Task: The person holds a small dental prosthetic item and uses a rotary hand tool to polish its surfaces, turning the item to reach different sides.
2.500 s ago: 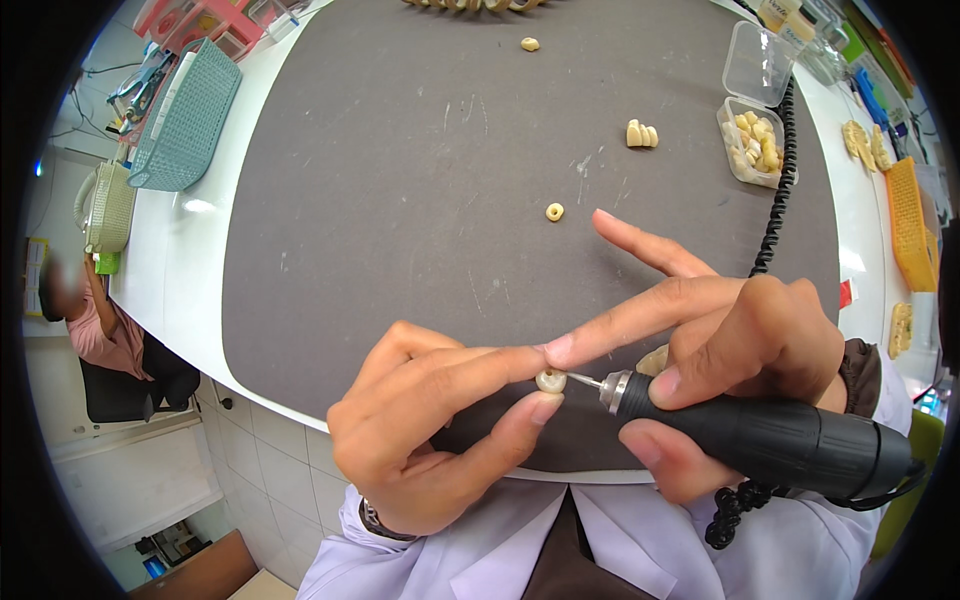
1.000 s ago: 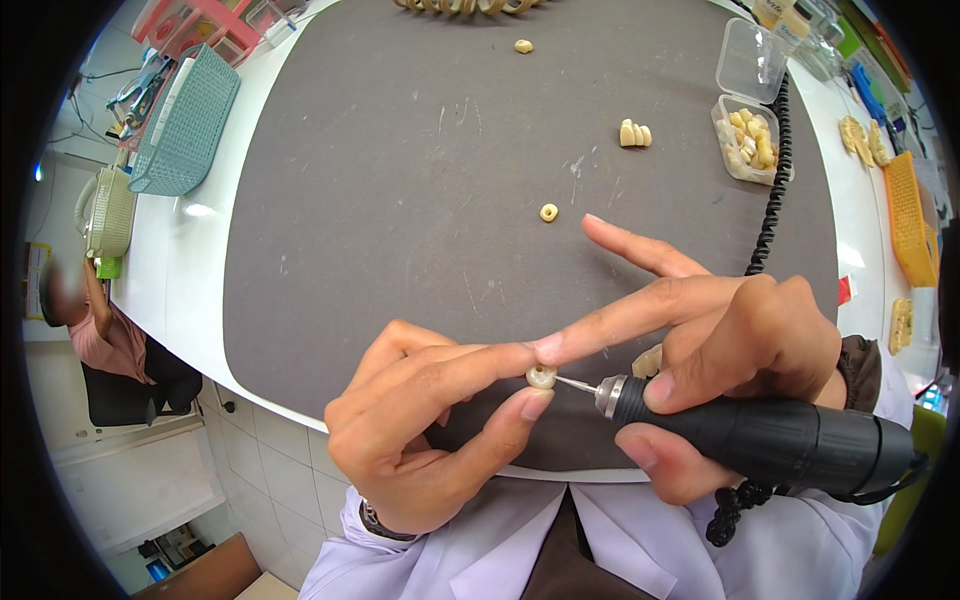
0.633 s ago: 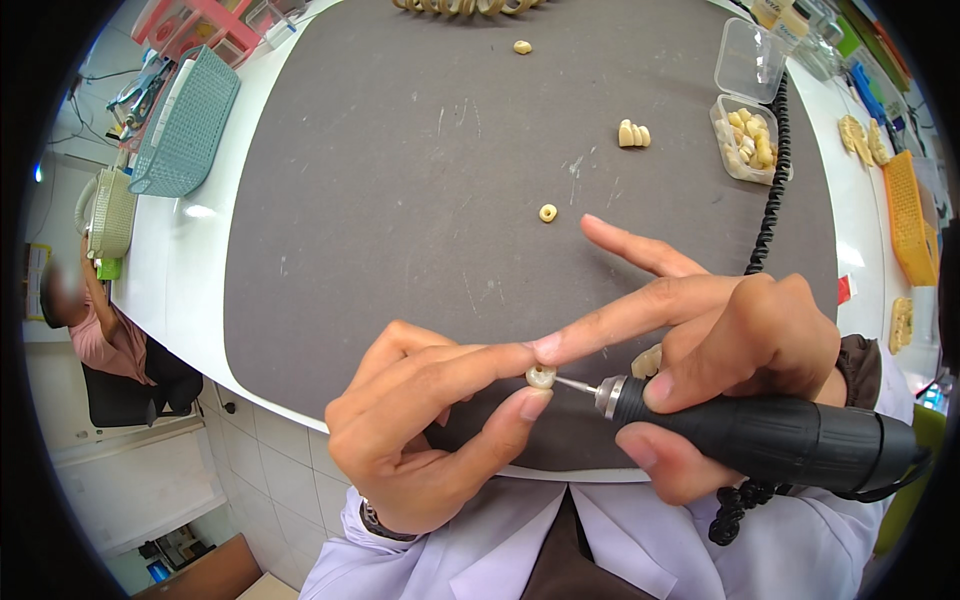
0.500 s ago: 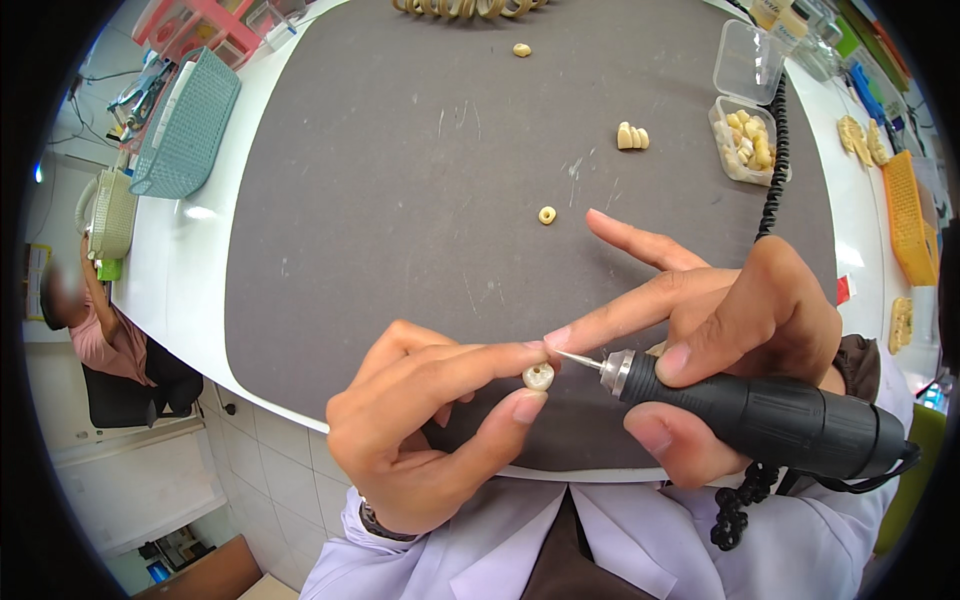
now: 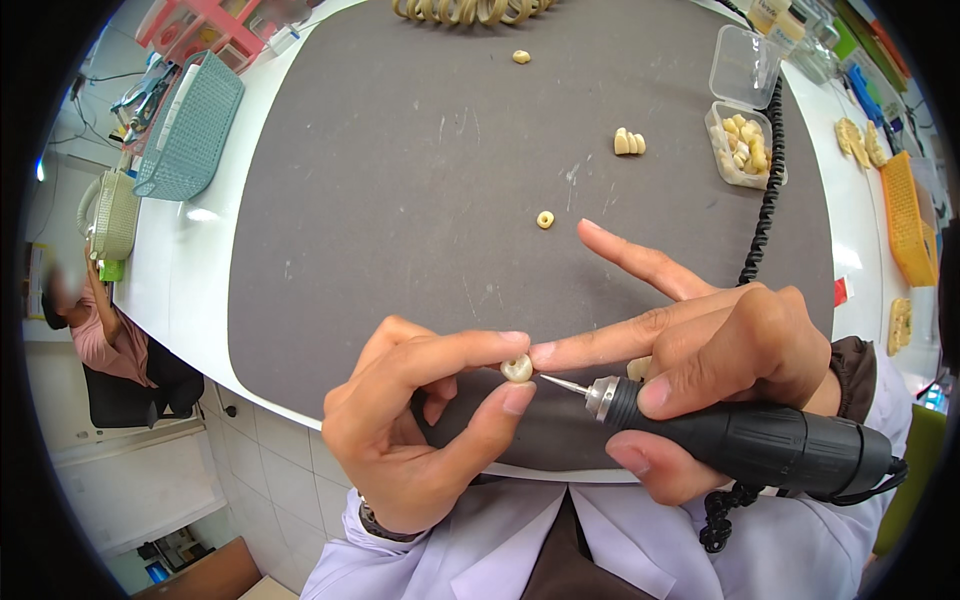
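Left hand point(image 5: 420, 430) pinches a small cream tooth-shaped crown point(image 5: 517, 369) at the grey surface point(image 5: 400, 180) edge. Right hand point(image 5: 720, 370) grips the black rotary handpiece point(image 5: 740, 445); its bur tip, earlier touching, now sits withdrawn at four o'clock, grinding paused.

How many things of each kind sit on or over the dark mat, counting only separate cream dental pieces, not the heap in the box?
Single cream pieces: 3, one pinched in the left hand, two loose on the dark mat
Joined tooth block: 1
Clear plastic box: 1
Rotary handpiece, in the right hand: 1
Total: 6
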Demonstrator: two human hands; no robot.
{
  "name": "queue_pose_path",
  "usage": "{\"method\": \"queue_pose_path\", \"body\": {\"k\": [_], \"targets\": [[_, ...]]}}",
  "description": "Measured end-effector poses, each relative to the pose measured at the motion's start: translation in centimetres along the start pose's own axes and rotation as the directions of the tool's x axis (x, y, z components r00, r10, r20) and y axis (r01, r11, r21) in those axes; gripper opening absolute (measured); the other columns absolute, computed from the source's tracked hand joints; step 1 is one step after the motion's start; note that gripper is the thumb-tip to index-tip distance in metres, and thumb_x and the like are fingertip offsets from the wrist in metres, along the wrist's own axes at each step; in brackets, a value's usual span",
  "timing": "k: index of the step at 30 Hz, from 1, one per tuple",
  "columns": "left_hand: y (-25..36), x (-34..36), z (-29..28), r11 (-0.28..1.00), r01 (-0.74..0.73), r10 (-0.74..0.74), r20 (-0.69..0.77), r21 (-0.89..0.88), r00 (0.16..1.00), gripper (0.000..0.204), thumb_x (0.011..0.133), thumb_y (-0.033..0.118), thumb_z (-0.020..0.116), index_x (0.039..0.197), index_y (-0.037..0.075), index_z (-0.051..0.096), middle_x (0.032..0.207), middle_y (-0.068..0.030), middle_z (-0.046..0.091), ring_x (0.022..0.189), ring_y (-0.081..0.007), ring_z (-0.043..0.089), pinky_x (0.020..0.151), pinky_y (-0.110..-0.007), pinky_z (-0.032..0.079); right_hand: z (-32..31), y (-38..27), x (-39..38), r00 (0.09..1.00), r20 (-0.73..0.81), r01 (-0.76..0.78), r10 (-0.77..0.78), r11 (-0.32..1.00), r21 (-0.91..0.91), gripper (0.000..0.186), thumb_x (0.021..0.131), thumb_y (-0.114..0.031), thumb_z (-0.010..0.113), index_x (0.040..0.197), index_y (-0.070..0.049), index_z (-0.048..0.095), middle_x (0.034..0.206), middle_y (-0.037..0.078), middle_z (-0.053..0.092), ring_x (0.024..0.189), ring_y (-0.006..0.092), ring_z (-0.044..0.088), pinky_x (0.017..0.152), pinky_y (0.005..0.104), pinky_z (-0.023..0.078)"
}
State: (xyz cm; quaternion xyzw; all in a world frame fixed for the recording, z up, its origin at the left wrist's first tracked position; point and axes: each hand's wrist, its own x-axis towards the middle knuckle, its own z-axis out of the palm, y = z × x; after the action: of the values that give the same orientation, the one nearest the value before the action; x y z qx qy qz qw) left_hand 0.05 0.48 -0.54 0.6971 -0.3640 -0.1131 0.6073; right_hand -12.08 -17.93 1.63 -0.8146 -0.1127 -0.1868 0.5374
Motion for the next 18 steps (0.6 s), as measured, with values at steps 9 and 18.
{"method": "queue_pose_path", "body": {"k": [9,18], "targets": [[0.3,0.2,0.1,0.999,-0.022,0.022,0.011,0.037,1.000,0.032,0.063,0.000,0.089,0.090,0.007,0.073,0.082,-0.0012,0.073,0.062,-0.0063,0.045,0.050,-0.021,0.031,-0.5,-0.3,0.0,1.000,0.007,-0.008,0.008,1.000,-0.019,0.041,0.080,0.001,0.074,0.106,-0.012,0.046,0.062,0.006,0.065,0.093,0.0400,0.071,0.106,0.0792,0.018],[0.6,-0.1,0.3,0.992,-0.017,0.017,0.002,0.123,1.000,0.030,0.064,-0.002,0.086,0.090,0.007,0.073,0.079,-0.0002,0.071,0.059,-0.0049,0.039,0.049,-0.021,0.028,1.7,0.3,-0.5,0.967,-0.253,-0.037,0.029,0.999,-0.028,0.010,0.069,-0.009,0.077,0.071,-0.012,0.068,0.069,-0.005,0.069,0.066,0.0155,0.070,0.103,0.0559,0.048]]}}
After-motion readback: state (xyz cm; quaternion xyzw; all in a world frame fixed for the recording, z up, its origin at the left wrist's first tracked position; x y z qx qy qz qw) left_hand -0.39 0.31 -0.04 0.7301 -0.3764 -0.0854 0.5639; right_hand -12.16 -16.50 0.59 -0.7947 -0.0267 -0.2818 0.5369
